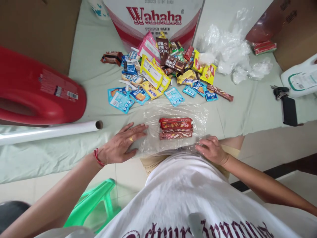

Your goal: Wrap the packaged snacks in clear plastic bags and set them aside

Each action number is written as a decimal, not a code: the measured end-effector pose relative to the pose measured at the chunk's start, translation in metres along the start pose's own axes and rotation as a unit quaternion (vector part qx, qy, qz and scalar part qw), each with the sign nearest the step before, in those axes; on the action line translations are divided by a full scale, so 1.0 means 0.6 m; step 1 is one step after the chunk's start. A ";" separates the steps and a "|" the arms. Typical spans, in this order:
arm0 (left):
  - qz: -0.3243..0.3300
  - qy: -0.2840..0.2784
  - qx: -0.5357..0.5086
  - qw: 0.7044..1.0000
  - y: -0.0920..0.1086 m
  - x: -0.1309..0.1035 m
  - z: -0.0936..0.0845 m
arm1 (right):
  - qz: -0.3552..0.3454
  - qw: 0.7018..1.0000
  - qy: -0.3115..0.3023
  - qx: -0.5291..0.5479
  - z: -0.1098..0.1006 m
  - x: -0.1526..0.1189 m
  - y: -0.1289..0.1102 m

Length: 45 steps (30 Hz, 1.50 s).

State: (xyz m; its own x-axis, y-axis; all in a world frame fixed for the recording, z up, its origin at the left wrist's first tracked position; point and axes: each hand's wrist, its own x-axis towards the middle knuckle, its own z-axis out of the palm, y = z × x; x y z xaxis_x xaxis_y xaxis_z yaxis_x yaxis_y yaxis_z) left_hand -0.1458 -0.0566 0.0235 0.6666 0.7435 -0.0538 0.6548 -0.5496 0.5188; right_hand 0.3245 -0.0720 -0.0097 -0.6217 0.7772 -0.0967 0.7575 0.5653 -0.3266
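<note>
Several wrapped bars (175, 129) are sitting mid-film on the worktop (230, 119), so I'm resting my open left hand (121, 143) and gently pinching the clear film (200, 120) right-handed (213, 151), avoiding tugging them askew.

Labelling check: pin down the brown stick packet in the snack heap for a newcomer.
Find the white-and-red Wahaha box. Go to the lower right of the snack heap before it. It's the long, thin brown packet, beside squarish blue ones.

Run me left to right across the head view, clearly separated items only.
Red jug → left hand → wrapped snack bars → right hand → black rectangular item.
</note>
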 end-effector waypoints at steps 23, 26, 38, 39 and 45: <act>-0.089 0.224 -0.134 0.961 0.004 0.085 0.011 | 0.231 0.781 0.200 0.545 -0.087 0.138 -0.019; -0.140 0.258 -0.145 0.945 0.005 0.094 0.023 | 0.273 0.794 0.196 0.507 -0.084 0.141 -0.017; -0.272 0.396 -0.061 0.875 0.036 0.101 0.058 | 0.315 0.930 0.143 0.125 -0.103 0.147 0.007; -0.274 0.399 -0.056 0.873 0.038 0.102 0.059 | 0.296 0.933 0.188 0.081 -0.112 0.147 -0.003; -0.286 0.402 -0.053 0.868 0.039 0.107 0.064 | -0.135 0.958 0.248 0.049 -0.117 0.170 -0.123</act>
State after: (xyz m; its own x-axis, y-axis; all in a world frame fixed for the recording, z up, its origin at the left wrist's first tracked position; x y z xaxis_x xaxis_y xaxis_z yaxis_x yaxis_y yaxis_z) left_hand -0.0742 -0.0364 -0.0008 -0.2489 0.9322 0.2627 0.7313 0.0030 0.6821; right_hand 0.2189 -0.0148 0.0704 -0.6023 0.6557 0.4553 0.5447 0.7545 -0.3661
